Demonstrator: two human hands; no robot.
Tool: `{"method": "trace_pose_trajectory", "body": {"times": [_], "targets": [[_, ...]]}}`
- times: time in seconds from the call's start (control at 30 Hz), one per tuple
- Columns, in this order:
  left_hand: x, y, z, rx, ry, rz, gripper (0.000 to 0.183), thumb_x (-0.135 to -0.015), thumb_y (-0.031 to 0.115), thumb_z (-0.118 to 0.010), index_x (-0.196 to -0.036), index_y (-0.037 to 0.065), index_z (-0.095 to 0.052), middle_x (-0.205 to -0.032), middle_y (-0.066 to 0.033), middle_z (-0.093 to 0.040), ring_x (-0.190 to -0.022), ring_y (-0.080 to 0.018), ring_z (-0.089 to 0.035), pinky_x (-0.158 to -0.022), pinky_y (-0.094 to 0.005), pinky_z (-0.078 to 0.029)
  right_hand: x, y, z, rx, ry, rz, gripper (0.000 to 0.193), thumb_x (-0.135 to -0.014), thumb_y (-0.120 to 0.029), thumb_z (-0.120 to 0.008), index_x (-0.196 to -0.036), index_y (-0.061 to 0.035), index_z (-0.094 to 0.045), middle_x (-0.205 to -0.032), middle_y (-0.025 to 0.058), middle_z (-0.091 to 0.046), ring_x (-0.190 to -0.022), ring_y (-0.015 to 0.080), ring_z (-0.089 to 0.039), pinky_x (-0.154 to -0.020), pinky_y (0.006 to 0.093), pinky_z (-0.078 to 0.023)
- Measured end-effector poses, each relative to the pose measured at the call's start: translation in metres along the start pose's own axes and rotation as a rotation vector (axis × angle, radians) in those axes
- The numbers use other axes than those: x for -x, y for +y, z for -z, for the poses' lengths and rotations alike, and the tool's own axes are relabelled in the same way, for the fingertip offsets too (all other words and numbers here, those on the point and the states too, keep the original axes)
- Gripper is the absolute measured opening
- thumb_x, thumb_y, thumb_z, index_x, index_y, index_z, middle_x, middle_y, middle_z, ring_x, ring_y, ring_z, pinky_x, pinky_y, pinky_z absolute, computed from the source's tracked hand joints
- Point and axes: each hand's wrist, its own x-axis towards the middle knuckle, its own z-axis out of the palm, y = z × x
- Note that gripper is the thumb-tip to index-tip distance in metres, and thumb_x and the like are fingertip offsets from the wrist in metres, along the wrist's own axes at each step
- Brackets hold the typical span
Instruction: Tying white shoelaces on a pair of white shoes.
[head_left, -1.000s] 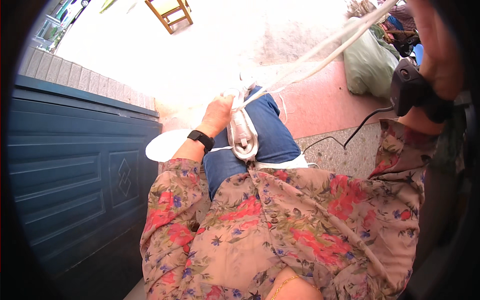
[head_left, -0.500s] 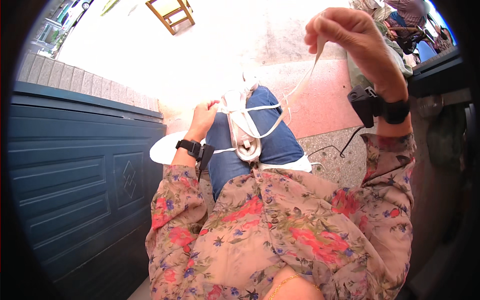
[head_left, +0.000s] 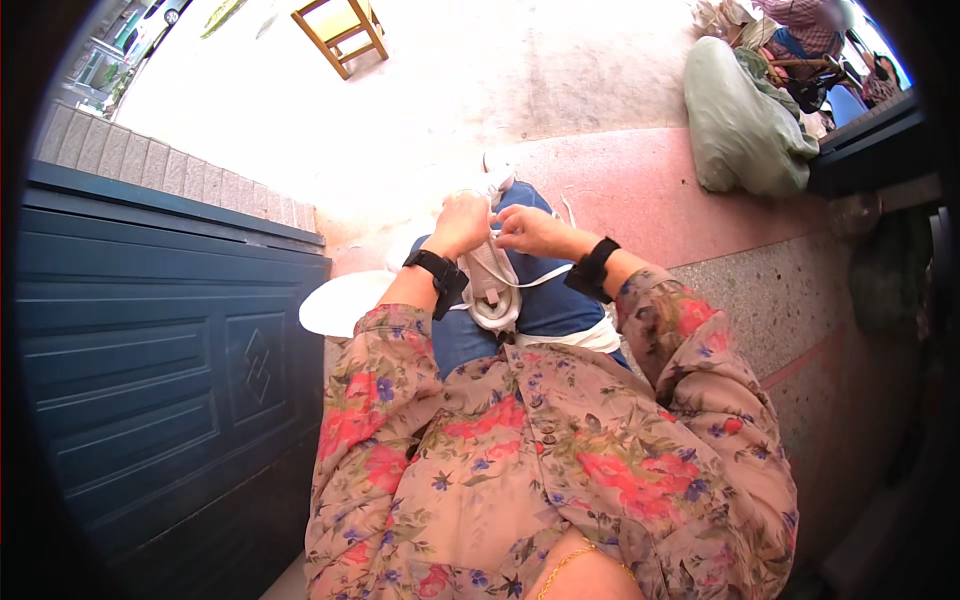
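Observation:
A pale shoe (head_left: 488, 275) rests on my jeans-clad lap, its heel opening towards me. My left hand (head_left: 462, 222) is closed at the upper part of the shoe, and its fingertips are partly hidden. Close beside it, my right hand (head_left: 535, 232) has its thumb and fingers pinched together on a white shoelace (head_left: 545, 279) over the shoe. A loop of the lace hangs down over the right side of my lap. Both hands cover much of the lacing.
A blue panelled door (head_left: 160, 340) stands at my left, near a white round surface (head_left: 340, 303). Ahead is a wooden stool (head_left: 342, 38). A full pale green sack (head_left: 745, 125) stands far right, with a person (head_left: 805, 30) behind it. White cloth (head_left: 592, 337) lies on my lap.
My right hand, raised far out to the right pulling the lace, has come back down to the shoe beside my left hand. My left hand has moved right onto the shoe.

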Motion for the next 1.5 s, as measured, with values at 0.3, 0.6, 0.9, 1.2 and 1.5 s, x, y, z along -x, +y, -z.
{"method": "trace_pose_trajectory", "body": {"times": [0.3,0.6,0.9,1.2,1.5], "targets": [[0.003,0.001,0.003,-0.019,0.028,-0.081,0.020,-0.076,0.021,-0.058,-0.082,0.003,-0.064,-0.094,-0.0178,-0.057,-0.094,-0.0330,-0.052,-0.083,-0.0382,-0.042,0.010,-0.023,-0.001,0.197,-0.137,-0.179,0.028,-0.077,-0.025,-0.057,-0.071,0.0022,-0.060,-0.070,0.0214,-0.058,-0.069,0.0361,-0.057,-0.063,0.0422,-0.044],[-0.003,0.005,-0.005,-0.235,-0.006,-0.054,0.029,-0.077,0.027,-0.061,-0.090,0.001,-0.063,-0.097,-0.0178,-0.059,-0.096,-0.0316,-0.054,-0.084,-0.0379,-0.042,0.023,-0.038,-0.010,0.193,-0.140,-0.155,0.023,-0.078,-0.025,-0.056,-0.074,-0.0027,-0.062,-0.068,0.0191,-0.058,-0.067,0.0351,-0.058,-0.061,0.0418,-0.045],[-0.002,-0.006,-0.004,-0.004,0.056,-0.003,0.029,-0.077,0.026,-0.060,-0.086,-0.002,-0.063,-0.089,-0.0185,-0.061,-0.086,-0.0298,-0.059,-0.070,-0.0375,-0.047,0.032,-0.078,-0.028,0.521,-0.309,0.021,0.006,-0.072,-0.014,-0.058,-0.074,-0.0090,-0.062,-0.066,0.0113,-0.060,-0.063,0.0296,-0.061,-0.057,0.0382,-0.049],[0.011,-0.042,0.001,0.774,0.093,0.035,0.024,-0.084,0.013,-0.050,-0.098,-0.004,-0.060,-0.082,-0.0071,-0.063,-0.077,-0.0125,-0.056,-0.072,-0.0256,-0.044,-0.020,-0.172,0.153,0.216,0.212,0.331,0.008,-0.081,0.001,-0.053,-0.087,-0.0010,-0.058,-0.089,0.0085,-0.062,-0.086,0.0170,-0.058,-0.080,0.0274,-0.047],[0.003,-0.048,-0.007,0.729,0.026,0.036,0.024,-0.081,0.009,-0.050,-0.100,0.000,-0.061,-0.090,-0.0170,-0.064,-0.083,-0.0229,-0.061,-0.075,-0.0305,-0.045,-0.050,-0.230,0.219,0.080,0.261,0.556,0.010,-0.086,-0.005,-0.048,-0.089,-0.0004,-0.057,-0.086,0.0070,-0.061,-0.086,0.0171,-0.058,-0.080,0.0283,-0.046]]}}
